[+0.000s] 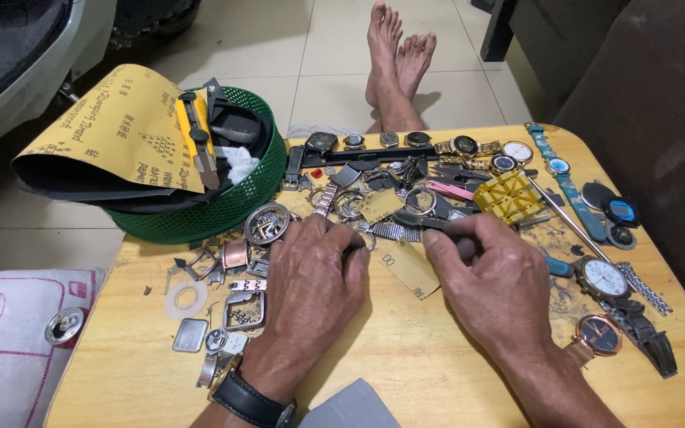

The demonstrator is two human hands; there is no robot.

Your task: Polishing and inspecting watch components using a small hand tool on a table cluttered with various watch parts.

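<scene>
My left hand (311, 281) lies knuckles up on the wooden table (406, 357), fingers curled over a small metal part that I cannot make out. A black wristwatch (251, 403) is strapped on that wrist. My right hand (489, 273) is beside it, thumb and forefinger pinched on a thin dark tool (430, 224) that points left toward the left fingertips. A small yellow sandpaper piece (407, 265) lies between the hands. Loose watch cases, rings and bracelet pieces (239, 261) are scattered just left of the left hand.
A green basket (223, 208) with rolled sandpaper sheets (112, 131) stands at the back left. Several watches (469, 146) line the far edge, two more watches (602, 277) lie at right, next to a yellow plastic holder (510, 194). My bare feet (394, 55) rest beyond the table.
</scene>
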